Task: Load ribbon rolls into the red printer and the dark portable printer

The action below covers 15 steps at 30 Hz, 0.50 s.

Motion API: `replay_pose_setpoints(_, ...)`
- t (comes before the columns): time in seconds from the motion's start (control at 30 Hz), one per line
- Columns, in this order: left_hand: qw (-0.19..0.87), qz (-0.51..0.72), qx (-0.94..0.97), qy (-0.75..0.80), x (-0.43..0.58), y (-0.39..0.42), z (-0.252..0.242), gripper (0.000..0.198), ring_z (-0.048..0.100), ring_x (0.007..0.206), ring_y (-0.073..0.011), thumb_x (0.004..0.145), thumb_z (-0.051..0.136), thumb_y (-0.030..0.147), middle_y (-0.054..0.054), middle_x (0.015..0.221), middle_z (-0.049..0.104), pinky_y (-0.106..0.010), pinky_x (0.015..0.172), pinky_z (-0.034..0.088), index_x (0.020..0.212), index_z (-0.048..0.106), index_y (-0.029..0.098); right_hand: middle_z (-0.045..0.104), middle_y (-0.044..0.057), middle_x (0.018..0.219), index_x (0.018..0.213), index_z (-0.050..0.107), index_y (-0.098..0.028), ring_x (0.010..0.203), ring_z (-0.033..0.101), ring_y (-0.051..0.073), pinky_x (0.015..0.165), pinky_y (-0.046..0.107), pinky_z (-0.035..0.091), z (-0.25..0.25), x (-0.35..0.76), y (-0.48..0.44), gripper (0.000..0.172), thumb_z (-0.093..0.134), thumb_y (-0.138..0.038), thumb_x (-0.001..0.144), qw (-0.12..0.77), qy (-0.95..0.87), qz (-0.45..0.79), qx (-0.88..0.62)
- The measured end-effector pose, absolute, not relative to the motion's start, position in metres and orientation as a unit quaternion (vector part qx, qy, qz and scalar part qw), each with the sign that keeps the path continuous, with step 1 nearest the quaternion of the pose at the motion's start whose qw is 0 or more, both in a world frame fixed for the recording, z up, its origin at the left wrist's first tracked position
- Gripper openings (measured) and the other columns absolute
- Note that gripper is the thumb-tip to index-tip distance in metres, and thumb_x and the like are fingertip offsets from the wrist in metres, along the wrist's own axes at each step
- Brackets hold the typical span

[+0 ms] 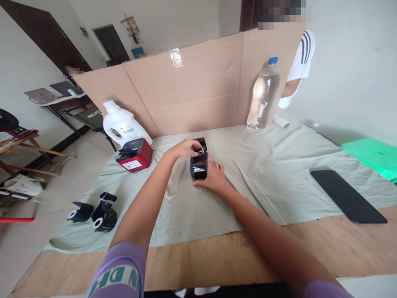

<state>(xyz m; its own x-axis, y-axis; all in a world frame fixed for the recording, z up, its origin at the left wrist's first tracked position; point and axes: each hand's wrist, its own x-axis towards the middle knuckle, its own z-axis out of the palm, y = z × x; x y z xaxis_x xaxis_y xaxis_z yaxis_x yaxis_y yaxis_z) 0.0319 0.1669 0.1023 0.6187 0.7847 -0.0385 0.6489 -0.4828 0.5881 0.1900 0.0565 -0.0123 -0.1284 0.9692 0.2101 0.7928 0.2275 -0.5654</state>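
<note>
In the middle of the cloth sits a small glossy black device (pixel 199 170), with a raised dark flap (pixel 202 142) at its far end. My left hand (pixel 189 147) reaches over it from the left, fingers curled down on a shiny dark roll-like part (pixel 198 157) in its upper half. My right hand (pixel 214 176) grips the device along its right side, thumb at the near edge and fingers up the side. Both sets of fingers partly cover the device, so its inside shows only in part.
Left on the cloth are several black rolls (pixel 105 219), a red and black box-shaped device (pixel 136 155) and a white jug (pixel 122 124). A cardboard sheet (pixel 186 91) stands behind, a water bottle (pixel 263 99) before it. Right lie a phone (pixel 347 196) and green plastic (pixel 369 157). A person's sleeve (pixel 302 56) shows behind the cardboard.
</note>
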Motion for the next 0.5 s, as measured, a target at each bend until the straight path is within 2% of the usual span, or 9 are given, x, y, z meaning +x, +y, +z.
replay_pose_setpoints(0.13, 0.378, 0.33, 0.727, 0.469, -0.004, 0.142, 0.103, 0.06, 0.068, 0.103, -0.0231, 0.071, 0.07, 0.03, -0.009, 0.114, 0.071, -0.038, 0.094, 0.055, 0.128, 0.061, 0.016, 0.049, 0.026, 0.146, 0.16, -0.007, -0.009, 0.137, 0.044, 0.038, 0.113, 0.05, 0.026, -0.011, 0.19, 0.056, 0.142, 0.081, -0.063, 0.064, 0.291, -0.728, 0.163, -0.599)
replay_pose_setpoints(0.2, 0.437, 0.414, 0.632, 0.488, -0.025, 0.119, 0.095, 0.059, 0.07, 0.094, -0.019, 0.078, 0.066, 0.029, -0.007, 0.108, 0.071, -0.036, 0.089, 0.058, 0.135, 0.056, 0.018, 0.05, 0.026, 0.145, 0.16, -0.006, -0.008, 0.136, 0.046, 0.039, 0.112, 0.05, 0.027, -0.01, 0.19, 0.057, 0.141, 0.081, -0.062, 0.064, 0.295, -0.722, 0.163, -0.605)
replay_pose_setpoints(0.3, 0.551, 0.467, 0.464, 0.513, -0.058, 0.078, 0.074, 0.029, 0.067, 0.069, -0.0142, 0.089, 0.056, 0.027, -0.005, 0.086, 0.07, -0.03, 0.071, 0.06, 0.114, 0.064, 0.016, 0.052, 0.026, 0.144, 0.16, -0.004, -0.006, 0.133, 0.047, 0.04, 0.112, 0.05, 0.026, -0.011, 0.189, 0.058, 0.141, 0.081, -0.062, 0.063, 0.288, -0.718, 0.162, -0.613)
replay_pose_setpoints(0.37, 0.592, 0.49, 0.376, 0.518, -0.078, 0.054, 0.055, 0.016, 0.063, 0.062, -0.013, 0.092, 0.058, 0.028, -0.005, 0.078, 0.067, -0.026, 0.061, 0.057, 0.098, 0.065, 0.015, 0.052, 0.026, 0.144, 0.16, -0.004, -0.005, 0.133, 0.046, 0.041, 0.112, 0.05, 0.026, -0.012, 0.189, 0.06, 0.14, 0.08, -0.062, 0.064, 0.283, -0.721, 0.158, -0.612)
replay_pose_setpoints(0.5, 0.593, 0.555, 0.304, 0.498, -0.107, 0.03, 0.023, 0.022, 0.058, 0.057, -0.0108, 0.081, 0.077, 0.029, -0.003, 0.07, 0.063, -0.022, 0.055, 0.051, 0.085, 0.063, 0.013, 0.05, 0.025, 0.146, 0.161, -0.004, -0.008, 0.134, 0.045, 0.042, 0.111, 0.051, 0.025, -0.015, 0.19, 0.062, 0.136, 0.076, -0.065, 0.067, 0.278, -0.729, 0.15, -0.607)
